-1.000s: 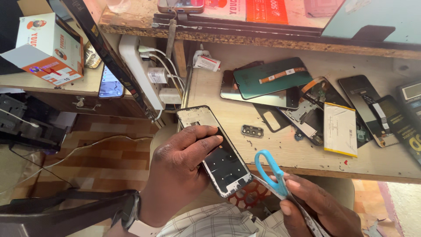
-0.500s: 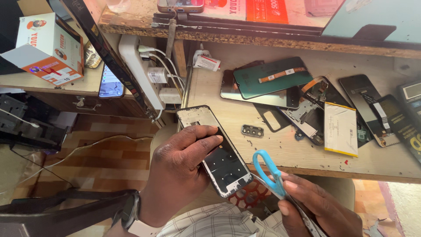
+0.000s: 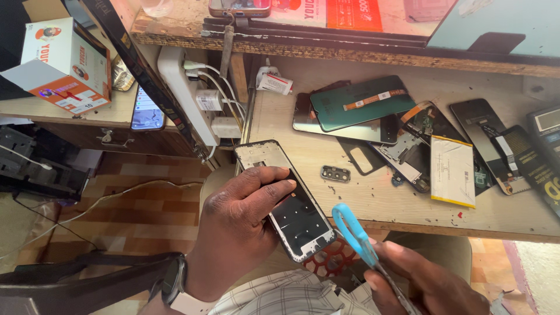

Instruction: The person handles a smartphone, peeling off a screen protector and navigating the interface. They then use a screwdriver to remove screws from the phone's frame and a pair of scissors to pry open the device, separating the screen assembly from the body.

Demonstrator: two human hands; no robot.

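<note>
In the head view, the left hand (image 3: 239, 224) wraps its grip shut around the stripped black phone frame (image 3: 286, 201), tilting its open back upward for access, while the right hand (image 3: 429, 280), just beside it, has its grip closed on blue-handled scissors (image 3: 356, 236) above the wooden bench (image 3: 373, 198).

Bare phone frame (image 3: 291, 204) tilted over bench edge, blue-handled scissors (image 3: 356, 236) alongside
</note>
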